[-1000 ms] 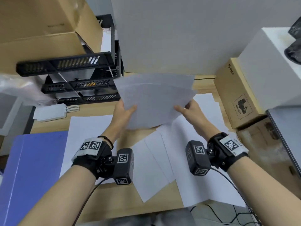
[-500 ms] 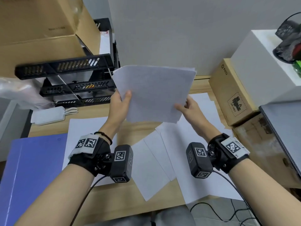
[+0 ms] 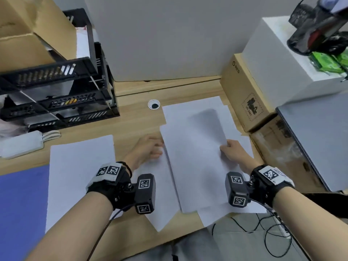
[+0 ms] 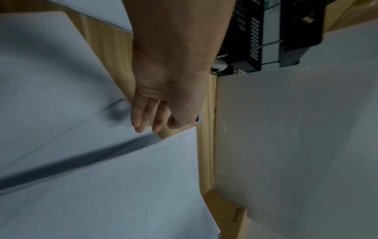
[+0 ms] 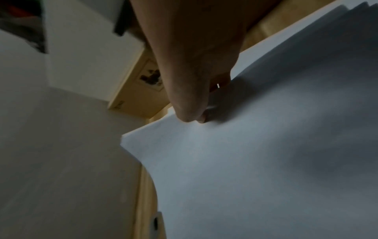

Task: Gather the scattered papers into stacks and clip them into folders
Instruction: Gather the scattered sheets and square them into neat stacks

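Papers lie scattered over the wooden desk (image 3: 131,125), and the step in hand is judged to be collecting them into one squared stack.

At the far left, the blue folder (image 3: 20,204) lies flat at the desk's near edge, well apart from both hands. Beside it rests a single loose sheet (image 3: 79,166), untouched. Two more overlapping sheets (image 3: 160,194) lie between the wrists, partly under the stack.

The left hand (image 3: 148,149) sits at the left edge of the stack (image 3: 195,153). In the left wrist view its fingers (image 4: 141,118) hang loosely curled above the paper edge and grasp nothing. Recommended: bring this hand flat against the stack's left edge to act as a stop while the edges are aligned.

The stack lies at the desk's centre-right, on top of further loose sheets whose corners show beyond it. The right hand (image 3: 230,150) holds the stack's right edge; in the right wrist view the fingertips (image 5: 190,116) pinch that edge, which rises slightly off the desk.

Procedure, as a judgement:
1. Keep the right-hand pinch light, so that the sheets do not crease.
2. Slide the underlying sheets out and add them to the stack.
3. Fetch the leftmost sheet last, nearest the folder.

Risk: thin sheets may fan or slip toward the desk's near edge.
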### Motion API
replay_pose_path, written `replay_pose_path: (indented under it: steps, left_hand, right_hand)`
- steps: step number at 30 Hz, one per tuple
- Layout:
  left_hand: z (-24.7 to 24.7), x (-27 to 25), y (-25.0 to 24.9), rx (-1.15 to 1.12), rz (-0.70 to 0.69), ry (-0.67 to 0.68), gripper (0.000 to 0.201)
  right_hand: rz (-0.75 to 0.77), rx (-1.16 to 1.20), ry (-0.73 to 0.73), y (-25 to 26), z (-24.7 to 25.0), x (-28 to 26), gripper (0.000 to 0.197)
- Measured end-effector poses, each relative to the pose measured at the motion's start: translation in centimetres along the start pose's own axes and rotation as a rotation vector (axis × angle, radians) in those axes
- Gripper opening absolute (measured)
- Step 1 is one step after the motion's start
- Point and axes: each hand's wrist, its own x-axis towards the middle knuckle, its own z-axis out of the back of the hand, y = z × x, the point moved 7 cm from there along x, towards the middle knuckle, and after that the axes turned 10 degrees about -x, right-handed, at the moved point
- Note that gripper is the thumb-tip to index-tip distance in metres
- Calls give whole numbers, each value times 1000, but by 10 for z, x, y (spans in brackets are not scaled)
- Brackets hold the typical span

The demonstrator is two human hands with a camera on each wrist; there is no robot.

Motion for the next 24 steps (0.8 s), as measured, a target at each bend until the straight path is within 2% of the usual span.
replay_pose_path:
  steps: [4,8,12,14,16,19,22,24]
  left_hand:
    - [-8,0,52,-8,224,12,9]
    - [-24,3,65,6,299,62,3]
    - [-38,11,66,-44,283,101,12]
    - [-38,17,71,-9,267,85,9]
    - [-36,22,78,9,256,51,28]
    - [-34,27,79,-6,224,21,35]
    - [-34,34,67,-6,160,-21,30]
    - [-33,42,54,8,83,-61,28]
  right_hand:
    - [-186,-47,8,-58,-11,0,17]
    - [-236,-47,25,-73,-19,7,17]
    - [-262,12,80,-84,-36,19,30]
    - [-271,52,115,-76,-42,10,39]
    - [-275,84,112,-76,-47,9,46]
    - [-237,138,67,-74,-45,13,34]
    - [-117,205,207,-62,-41,12,4]
    - [-84,240,190,-58,-28,10,13]
